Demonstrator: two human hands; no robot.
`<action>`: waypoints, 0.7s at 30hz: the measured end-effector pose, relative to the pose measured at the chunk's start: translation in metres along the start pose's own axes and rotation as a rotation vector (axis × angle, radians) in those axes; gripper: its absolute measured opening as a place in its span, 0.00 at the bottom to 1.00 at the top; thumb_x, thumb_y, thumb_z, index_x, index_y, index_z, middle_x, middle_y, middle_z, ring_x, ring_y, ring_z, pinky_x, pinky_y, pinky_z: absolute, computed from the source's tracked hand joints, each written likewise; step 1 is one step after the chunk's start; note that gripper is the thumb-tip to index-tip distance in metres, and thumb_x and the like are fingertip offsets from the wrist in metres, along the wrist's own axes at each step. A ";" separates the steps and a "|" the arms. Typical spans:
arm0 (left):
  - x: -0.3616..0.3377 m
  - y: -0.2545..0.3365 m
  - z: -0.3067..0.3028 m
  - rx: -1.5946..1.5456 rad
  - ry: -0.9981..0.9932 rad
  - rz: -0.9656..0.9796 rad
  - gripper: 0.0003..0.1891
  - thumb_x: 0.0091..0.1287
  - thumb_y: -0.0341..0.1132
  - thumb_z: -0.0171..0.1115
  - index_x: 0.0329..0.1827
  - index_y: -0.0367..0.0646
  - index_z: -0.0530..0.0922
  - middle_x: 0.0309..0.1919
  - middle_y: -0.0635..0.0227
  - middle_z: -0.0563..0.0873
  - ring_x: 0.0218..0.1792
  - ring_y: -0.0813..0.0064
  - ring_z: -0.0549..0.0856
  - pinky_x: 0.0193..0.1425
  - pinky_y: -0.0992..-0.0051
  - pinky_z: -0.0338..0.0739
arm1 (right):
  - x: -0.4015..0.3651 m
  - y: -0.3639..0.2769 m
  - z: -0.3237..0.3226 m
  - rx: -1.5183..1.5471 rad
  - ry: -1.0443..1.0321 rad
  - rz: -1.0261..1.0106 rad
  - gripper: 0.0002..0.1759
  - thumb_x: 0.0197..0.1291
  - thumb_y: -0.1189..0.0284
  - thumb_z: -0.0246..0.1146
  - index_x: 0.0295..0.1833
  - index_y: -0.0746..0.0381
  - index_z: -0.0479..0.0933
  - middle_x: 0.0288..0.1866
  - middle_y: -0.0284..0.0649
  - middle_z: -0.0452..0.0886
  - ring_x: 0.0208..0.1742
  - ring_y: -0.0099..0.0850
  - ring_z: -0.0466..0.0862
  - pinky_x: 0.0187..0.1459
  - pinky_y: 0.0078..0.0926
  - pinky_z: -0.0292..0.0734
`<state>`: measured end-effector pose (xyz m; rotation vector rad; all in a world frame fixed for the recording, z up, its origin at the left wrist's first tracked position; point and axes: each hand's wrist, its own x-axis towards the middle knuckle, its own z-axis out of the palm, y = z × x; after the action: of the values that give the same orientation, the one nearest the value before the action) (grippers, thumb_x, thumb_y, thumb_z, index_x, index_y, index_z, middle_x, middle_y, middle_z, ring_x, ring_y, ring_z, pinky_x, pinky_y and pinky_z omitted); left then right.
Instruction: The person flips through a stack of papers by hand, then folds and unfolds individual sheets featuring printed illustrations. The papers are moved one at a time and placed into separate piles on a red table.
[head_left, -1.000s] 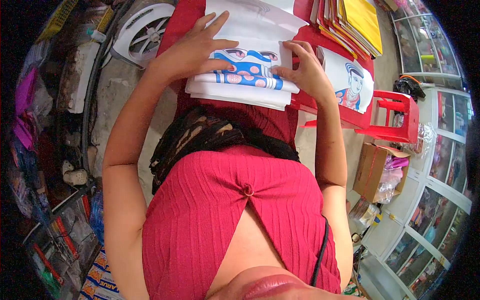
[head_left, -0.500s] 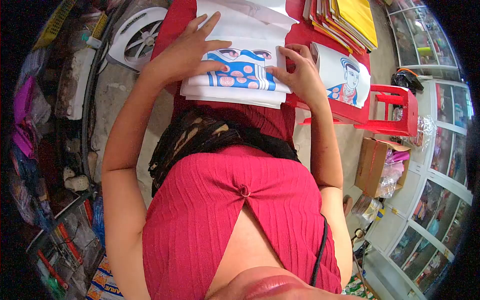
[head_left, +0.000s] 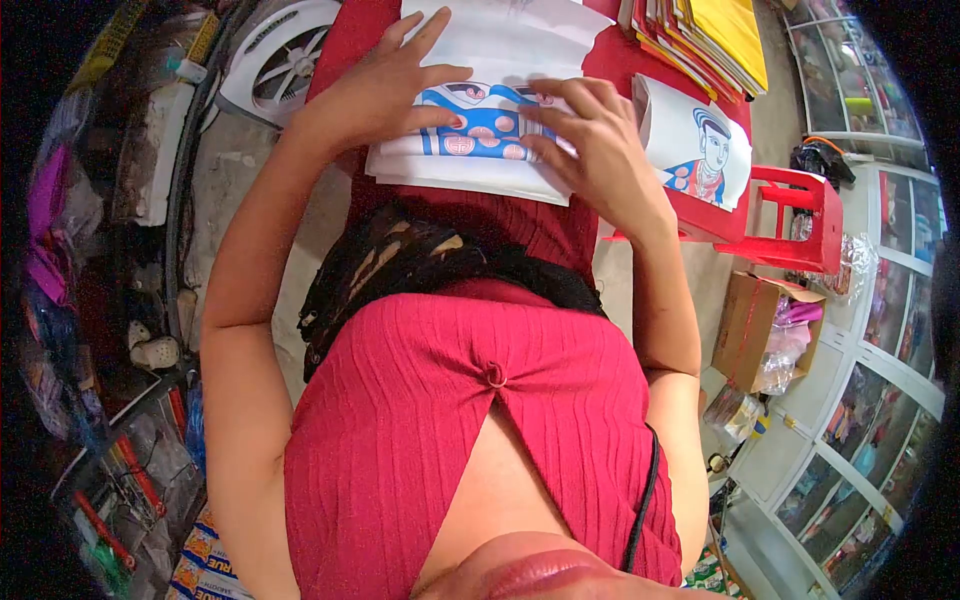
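Observation:
White sheets of paper (head_left: 480, 175) lie in a layered pile on a red table, and the top one is folded over to show a blue, pink and white print. My left hand (head_left: 375, 95) rests on the left side of the folded sheet, fingers spread. On the right part of the print lies my right hand (head_left: 590, 130), its fingers apart and flat over the paper. Just to its right is another printed sheet (head_left: 712, 145) with a drawn figure in a blue headdress.
A stack of yellow and red paper items (head_left: 710, 40) sits at the table's back right. Right of the table are a red plastic stool (head_left: 825, 225) and a cardboard box (head_left: 745, 335). A white fan (head_left: 285, 65) stands to the left.
My right hand has moved left from the sheet's right edge and now lies over the print. My left hand stays in nearly the same place.

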<state>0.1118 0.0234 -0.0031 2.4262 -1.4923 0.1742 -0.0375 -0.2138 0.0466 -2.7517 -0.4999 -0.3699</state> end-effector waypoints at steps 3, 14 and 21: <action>0.009 0.005 -0.025 -0.022 -0.266 -0.036 0.35 0.62 0.53 0.70 0.71 0.48 0.76 0.79 0.38 0.53 0.79 0.36 0.53 0.80 0.45 0.52 | -0.006 -0.011 0.004 0.108 -0.140 -0.047 0.19 0.66 0.63 0.65 0.59 0.60 0.83 0.65 0.42 0.80 0.66 0.42 0.75 0.67 0.42 0.68; 0.011 0.010 -0.005 0.092 -0.138 0.006 0.29 0.66 0.51 0.67 0.68 0.48 0.78 0.77 0.44 0.60 0.75 0.40 0.60 0.78 0.49 0.58 | -0.039 -0.031 0.048 -0.143 -0.099 -0.090 0.26 0.67 0.69 0.57 0.71 0.57 0.73 0.72 0.47 0.72 0.73 0.43 0.71 0.70 0.51 0.66; 0.003 0.041 -0.004 0.017 -0.122 -0.032 0.37 0.65 0.57 0.65 0.67 0.35 0.74 0.64 0.42 0.74 0.67 0.43 0.72 0.73 0.54 0.65 | -0.043 -0.030 0.051 -0.159 -0.092 -0.102 0.29 0.66 0.71 0.54 0.74 0.54 0.69 0.75 0.48 0.69 0.75 0.45 0.69 0.72 0.54 0.64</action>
<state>0.0773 0.0044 0.0084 2.5124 -1.5067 0.0327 -0.0776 -0.1814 -0.0052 -2.9149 -0.6630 -0.3206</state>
